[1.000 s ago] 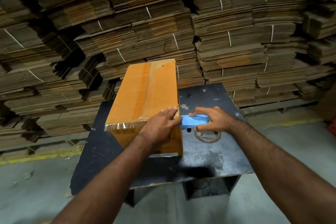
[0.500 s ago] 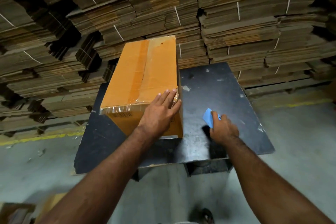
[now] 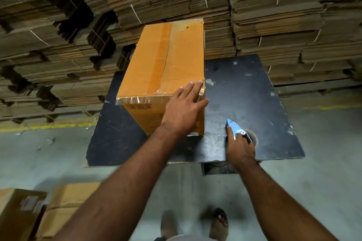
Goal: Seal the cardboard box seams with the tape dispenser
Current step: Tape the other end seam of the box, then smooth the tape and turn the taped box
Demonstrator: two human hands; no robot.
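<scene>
Cardboard box (image 3: 166,68): an orange-brown carton standing on the left half of a black table (image 3: 244,88), its long top face running away from the camera.
Top seam: clear tape runs along the middle of the top face and folds over the near edge, where it shines above a printed mark on the front face.
Left hand (image 3: 183,112): lies flat on the near right corner of the box, fingers spread and straight, fingertips on the top face, thumb pointing out past the box's right edge; it presses and grips nothing.
Right hand (image 3: 240,147): closed around the handle of the tape dispenser (image 3: 235,128), low over the table to the right of the box and apart from it.
Tape dispenser: a light blue body with small rivets pokes forward out of the fist; part of a brown tape roll shows just to the right of the hand, touching or nearly touching the tabletop, which of the two cannot be told.
Table: scuffed, with pale marks, set on a grey concrete floor.
Background: tall stacks of flattened cardboard (image 3: 274,15) tied with white straps.
Floor, lower left: two more brown cartons (image 3: 58,211).
Bottom edge: the person's feet in sandals (image 3: 220,223).
</scene>
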